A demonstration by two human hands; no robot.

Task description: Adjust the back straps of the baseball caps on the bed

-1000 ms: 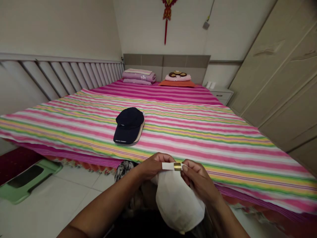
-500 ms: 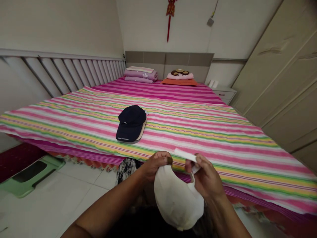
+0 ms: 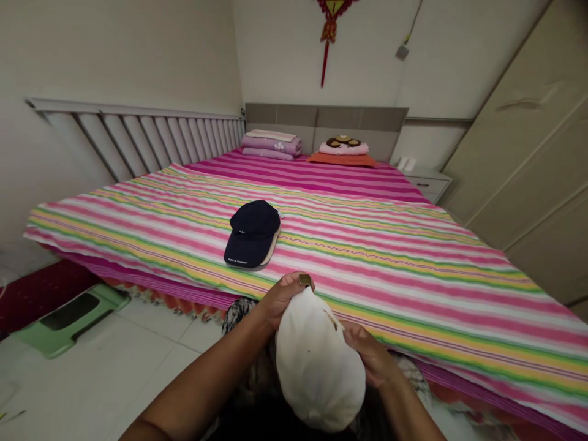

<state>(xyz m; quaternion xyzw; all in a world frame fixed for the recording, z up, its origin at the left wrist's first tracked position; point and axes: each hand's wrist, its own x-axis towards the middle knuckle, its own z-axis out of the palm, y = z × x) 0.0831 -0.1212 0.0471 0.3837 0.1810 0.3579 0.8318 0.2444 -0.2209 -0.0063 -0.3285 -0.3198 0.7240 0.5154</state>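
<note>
Both my hands hold a white cap [image 3: 316,367] low in front of me, its crown turned up toward the camera. My left hand [image 3: 287,297] is closed on the cap's far rim, with a small brass buckle [image 3: 304,280] showing at my fingertips. My right hand [image 3: 370,358] grips the cap's right side, fingers partly hidden behind it. A dark navy cap [image 3: 252,234] lies on the striped bedspread [image 3: 390,257], stacked on a beige cap whose edge [image 3: 274,242] shows beneath it, beyond my hands.
The bed fills the room's middle, with folded purple bedding [image 3: 272,144] and pillows [image 3: 342,153] at the headboard. A green plastic stool [image 3: 68,318] stands on the tiled floor at left. A wardrobe [image 3: 528,165] lines the right wall, beside a nightstand [image 3: 427,182].
The white strap that was threaded through the buckle and then pulled free is no longer visible. The cap has turned crown-up, and the view has shifted left.
</note>
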